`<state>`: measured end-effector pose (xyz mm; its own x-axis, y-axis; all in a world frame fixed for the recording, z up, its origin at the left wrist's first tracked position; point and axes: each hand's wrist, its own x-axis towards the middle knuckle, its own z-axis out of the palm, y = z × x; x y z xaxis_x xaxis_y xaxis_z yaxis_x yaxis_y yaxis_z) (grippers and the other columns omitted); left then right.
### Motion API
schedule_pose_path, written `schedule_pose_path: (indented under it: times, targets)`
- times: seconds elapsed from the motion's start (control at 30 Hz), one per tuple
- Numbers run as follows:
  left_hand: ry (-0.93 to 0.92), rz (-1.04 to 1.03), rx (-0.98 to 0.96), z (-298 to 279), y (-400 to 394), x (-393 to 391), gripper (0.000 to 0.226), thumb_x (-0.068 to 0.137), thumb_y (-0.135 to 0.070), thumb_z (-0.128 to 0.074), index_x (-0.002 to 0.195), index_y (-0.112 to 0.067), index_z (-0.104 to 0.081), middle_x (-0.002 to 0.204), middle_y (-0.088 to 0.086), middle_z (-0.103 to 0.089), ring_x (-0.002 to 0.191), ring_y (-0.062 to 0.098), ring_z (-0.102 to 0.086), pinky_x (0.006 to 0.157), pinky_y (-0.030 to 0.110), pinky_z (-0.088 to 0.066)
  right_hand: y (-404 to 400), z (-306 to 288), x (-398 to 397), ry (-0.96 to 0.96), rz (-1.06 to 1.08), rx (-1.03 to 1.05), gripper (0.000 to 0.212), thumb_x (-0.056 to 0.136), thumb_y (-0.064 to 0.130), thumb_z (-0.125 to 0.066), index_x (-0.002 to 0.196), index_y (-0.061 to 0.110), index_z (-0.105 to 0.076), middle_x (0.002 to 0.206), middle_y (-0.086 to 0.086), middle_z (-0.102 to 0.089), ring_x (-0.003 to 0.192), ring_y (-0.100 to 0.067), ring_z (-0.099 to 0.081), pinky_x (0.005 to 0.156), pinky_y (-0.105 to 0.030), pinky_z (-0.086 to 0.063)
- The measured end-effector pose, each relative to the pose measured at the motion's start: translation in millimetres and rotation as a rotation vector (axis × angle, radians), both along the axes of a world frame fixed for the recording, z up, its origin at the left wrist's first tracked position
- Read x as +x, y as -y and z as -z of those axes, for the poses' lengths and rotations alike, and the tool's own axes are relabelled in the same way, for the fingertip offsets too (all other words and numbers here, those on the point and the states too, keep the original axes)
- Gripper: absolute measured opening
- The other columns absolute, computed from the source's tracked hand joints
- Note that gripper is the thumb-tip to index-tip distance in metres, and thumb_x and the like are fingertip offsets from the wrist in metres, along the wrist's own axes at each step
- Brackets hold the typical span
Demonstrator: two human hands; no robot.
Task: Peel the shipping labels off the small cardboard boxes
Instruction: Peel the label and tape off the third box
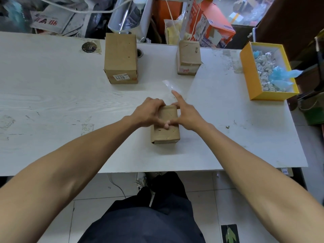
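Resting flat near the front edge of the scuffed white wooden table (52, 102): small brown cardboard box (165, 128), long side running away from the viewer. Gripped on its far left corner by the left hand (149, 113), fingers curled over the far end, thumb lying across the top face. Held on its right side by the right hand (185, 114), thumb on the top face and touching the left thumb, index finger (177, 96) pointing straight out past the far end, remaining fingers hidden behind the box. No label discernible on the visible top face.

Clinging to or hovering just beyond the right index fingertip: strip of clear, glossy film (168, 85); contact not determinable.

Standing at the far side of the table, left of centre: taller brown cardboard box (121, 57), carrying a white printed sticker (121, 77) low on its near face. Standing well apart to its right: narrower brown cardboard box (189, 57) with red print at its base.

Sitting at the right edge of the table: open yellow cardboard tray (245, 67), holding crumpled white paper scraps (264, 71) and pale blue plastic pieces (280, 76).
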<state>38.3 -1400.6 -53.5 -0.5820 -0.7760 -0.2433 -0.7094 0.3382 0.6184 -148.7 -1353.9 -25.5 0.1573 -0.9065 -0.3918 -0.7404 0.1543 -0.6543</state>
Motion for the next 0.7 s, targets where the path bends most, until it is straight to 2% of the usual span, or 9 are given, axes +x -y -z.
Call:
schedule_pose_path:
  times: [0.1,0.2,0.27,0.33,0.4,0.47,0.57,0.63,0.7]
  targets:
    - [-0.003,-0.09,-0.007,-6.7,16.4,-5.4,0.049,0.073,-0.056,-0.079,0.101,-0.017,-0.073,0.09,0.0,-0.069,0.091,0.022,-0.061,0.074,0.04,-0.05,14.8,4.8,1.5,-0.014,0.157,-0.067,0.084,0.083,0.035,-0.074,0.152,0.034,-0.025,0.118,0.0,-0.069,0.109,-0.019,-0.06,0.088,-0.027,-0.045]
    - [0.012,-0.153,-0.061,-12.8,13.6,-12.4,0.035,0.087,-0.049,-0.069,0.104,-0.019,-0.077,0.099,0.003,-0.074,0.097,0.022,-0.063,0.078,0.039,-0.051,19.0,6.8,5.2,-0.017,0.214,-0.119,0.072,0.091,0.031,-0.065,0.152,0.029,-0.026,0.112,0.001,-0.072,0.108,-0.018,-0.063,0.088,-0.028,-0.046]
    - [0.064,-0.068,-0.084,-14.4,2.5,-11.2,0.064,0.083,-0.058,-0.068,0.131,-0.016,-0.063,0.13,0.008,-0.065,0.119,0.026,-0.053,0.095,0.041,-0.047,13.9,4.0,1.0,0.046,0.158,-0.079,0.086,0.089,0.03,-0.068,0.155,0.033,-0.013,0.132,0.002,-0.061,0.119,-0.018,-0.056,0.096,-0.03,-0.045]
    - [0.166,0.044,-0.058,-13.2,-15.0,-4.5,0.117,0.064,-0.078,-0.069,0.153,-0.012,-0.032,0.157,0.009,-0.034,0.142,0.032,-0.028,0.114,0.047,-0.032,1.1,1.4,-7.9,0.058,0.015,-0.033,0.109,0.081,0.03,-0.077,0.154,0.04,0.003,0.154,0.003,-0.037,0.136,-0.019,-0.041,0.108,-0.036,-0.039]
    - [0.26,0.139,-0.114,-8.2,-32.3,0.7,0.148,0.046,-0.092,-0.062,0.157,-0.009,-0.011,0.164,0.011,-0.013,0.148,0.034,-0.011,0.121,0.05,-0.019,-15.9,0.6,-16.3,0.076,-0.125,-0.001,0.13,0.066,0.037,-0.088,0.151,0.043,0.011,0.162,0.004,-0.017,0.145,-0.017,-0.024,0.114,-0.035,-0.029]
    - [0.272,0.165,-0.153,-0.8,-39.8,1.7,0.152,0.042,-0.091,-0.066,0.156,-0.006,-0.011,0.161,0.012,-0.017,0.146,0.035,-0.016,0.12,0.048,-0.022,-27.5,4.5,-19.9,0.093,-0.201,0.008,0.142,0.055,0.048,-0.091,0.151,0.043,0.013,0.162,0.01,-0.007,0.144,-0.013,-0.017,0.114,-0.031,-0.022]
    - [0.106,0.061,-0.091,-0.6,-26.4,-4.4,0.13,0.04,-0.082,-0.077,0.142,-0.013,-0.034,0.136,0.004,-0.04,0.121,0.025,-0.038,0.101,0.039,-0.04,-23.2,10.4,-18.4,0.082,-0.148,-0.01,0.141,0.051,0.052,-0.091,0.151,0.042,0.008,0.158,0.005,-0.022,0.139,-0.016,-0.03,0.113,-0.035,-0.031]
    - [0.016,0.01,-0.035,-2.5,-9.9,-5.6,0.098,0.049,-0.071,-0.083,0.124,-0.018,-0.047,0.117,-0.003,-0.047,0.105,0.019,-0.044,0.084,0.034,-0.044,-16.0,11.5,-17.3,0.095,-0.06,-0.017,0.13,0.058,0.048,-0.09,0.153,0.041,-0.002,0.147,0.006,-0.041,0.124,-0.014,-0.046,0.106,-0.035,-0.041]
    - [-0.08,-0.049,0.03,-0.9,5.1,-6.7,0.064,0.064,-0.058,-0.085,0.104,-0.019,-0.055,0.103,-0.003,-0.056,0.095,0.022,-0.053,0.075,0.037,-0.048,-10.2,13.5,-16.8,0.158,0.08,-0.046,0.109,0.067,0.046,-0.085,0.152,0.04,-0.017,0.128,0.015,-0.058,0.107,-0.006,-0.056,0.097,-0.029,-0.047]
